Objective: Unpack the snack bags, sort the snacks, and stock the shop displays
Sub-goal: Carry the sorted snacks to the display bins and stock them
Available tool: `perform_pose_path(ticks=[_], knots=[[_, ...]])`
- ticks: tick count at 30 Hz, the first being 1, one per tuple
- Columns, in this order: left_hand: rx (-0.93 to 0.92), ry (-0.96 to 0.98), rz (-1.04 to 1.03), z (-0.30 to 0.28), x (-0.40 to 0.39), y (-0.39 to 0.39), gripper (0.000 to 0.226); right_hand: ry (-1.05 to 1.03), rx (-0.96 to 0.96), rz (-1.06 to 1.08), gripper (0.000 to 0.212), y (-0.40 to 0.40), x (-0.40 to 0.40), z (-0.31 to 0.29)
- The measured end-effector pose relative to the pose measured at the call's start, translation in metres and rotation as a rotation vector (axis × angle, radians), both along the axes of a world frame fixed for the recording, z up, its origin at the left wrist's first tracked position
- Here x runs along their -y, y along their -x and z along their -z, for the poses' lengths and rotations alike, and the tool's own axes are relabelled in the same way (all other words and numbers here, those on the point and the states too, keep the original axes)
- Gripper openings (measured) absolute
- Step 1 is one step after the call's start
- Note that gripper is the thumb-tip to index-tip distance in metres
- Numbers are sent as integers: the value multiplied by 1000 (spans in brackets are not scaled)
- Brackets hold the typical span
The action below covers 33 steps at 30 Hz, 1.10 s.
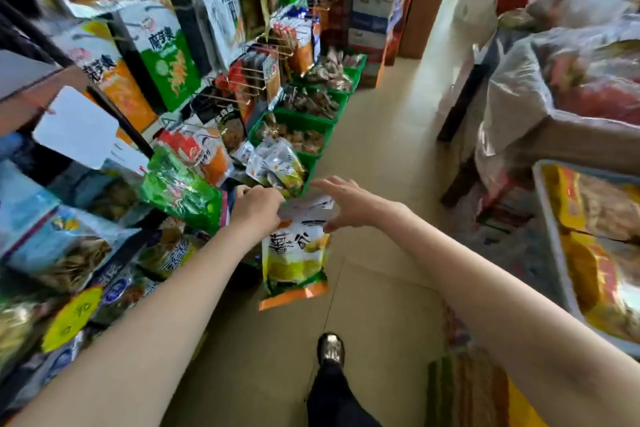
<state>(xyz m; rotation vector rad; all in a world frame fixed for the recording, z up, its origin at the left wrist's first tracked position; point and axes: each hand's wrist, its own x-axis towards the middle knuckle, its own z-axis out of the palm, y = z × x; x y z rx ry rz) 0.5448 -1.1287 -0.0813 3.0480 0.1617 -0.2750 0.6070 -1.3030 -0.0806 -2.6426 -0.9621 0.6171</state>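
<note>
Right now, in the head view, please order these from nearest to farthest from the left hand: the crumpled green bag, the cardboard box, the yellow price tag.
1. Crumpled green bag, just left of the left hand.
2. Yellow price tag, lower left.
3. Cardboard box, far down the aisle.

The glossy snack bag (296,255) hanging from my left hand (258,206) is white on top with dark characters, yellow in the middle, green then orange along its bottom edge. Left of that bag, a shiny crinkled pouch (180,189) is bright green. Beyond it, the plastic bins (294,120) are green, filled with brownish packets. Below it, my shoe (330,348) is glossy black.
</note>
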Motion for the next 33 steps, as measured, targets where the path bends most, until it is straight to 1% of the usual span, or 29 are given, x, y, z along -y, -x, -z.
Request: perform_pose_path(ticks=[2,5,6,9,11,13,17,19,22,24,26,28,30,32,33], knots=[[3,41,-46,12,-13,-38,16,-13,18,1,81,-43,-19,17],[12,106,-144,39,-28,-100,22,77,103,43,42,-118,-41,42],[17,135,-172,47,-33,-124,24,99,124,63,34,-142,-48,48],[-2,205,-241,72,-50,-189,30,107,151,129,22,-209,-69,66],[-28,256,-295,87,-62,-226,33,111,187,119,17,-251,-85,78],[-36,292,-328,99,-76,-261,31,78,216,88,16,-292,-98,92],[47,381,-414,128,-103,-329,27,22,328,52,17,-375,-128,126],[87,415,-460,149,-114,-359,26,18,351,24,18,-413,-147,147],[86,406,-522,196,-129,-396,33,41,379,-41,21,-461,-174,193],[95,418,-565,234,-144,-420,30,48,400,-98,24,-492,-195,231],[148,403,-606,270,-162,-441,27,55,376,-145,24,-519,-217,271],[258,319,-646,309,-184,-459,23,27,354,-219,26,-547,-244,310],[390,157,-684,347,-205,-476,25,-46,374,-266,31,-572,-278,349],[555,-44,-669,390,-223,-490,44,-176,391,-241,32,-590,-312,382],[623,-163,-597,414,-229,-496,54,-256,378,-199,33,-599,-328,396]])
